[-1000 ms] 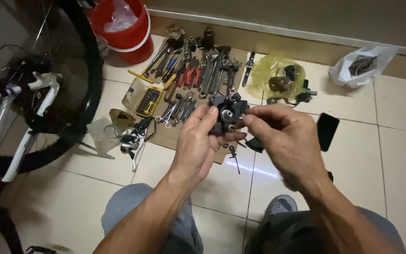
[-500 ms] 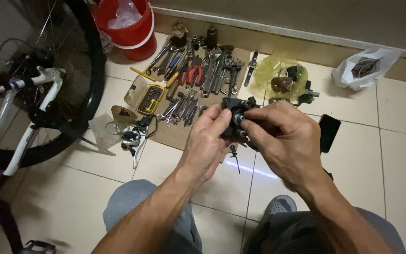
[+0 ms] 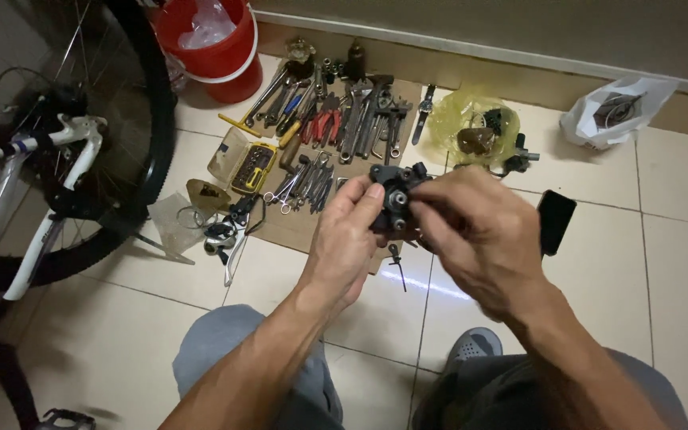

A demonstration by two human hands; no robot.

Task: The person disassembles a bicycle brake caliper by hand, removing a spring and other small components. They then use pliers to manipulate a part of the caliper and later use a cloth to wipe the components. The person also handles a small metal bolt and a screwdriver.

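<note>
Gripping a small black metal part (image 3: pixel 396 203) between them, the left hand (image 3: pixel 345 239) and right hand (image 3: pixel 479 235) are holding it above the near edge of the cardboard (image 3: pixel 296 227), with tools (image 3: pixel 344 119) lying spread beyond.

A small black metal part (image 3: pixel 396 203) is gripped between the left hand (image 3: pixel 349 239) and right hand (image 3: pixel 479 235), above tools (image 3: pixel 344 127) spread on cardboard (image 3: pixel 280 227).
</note>
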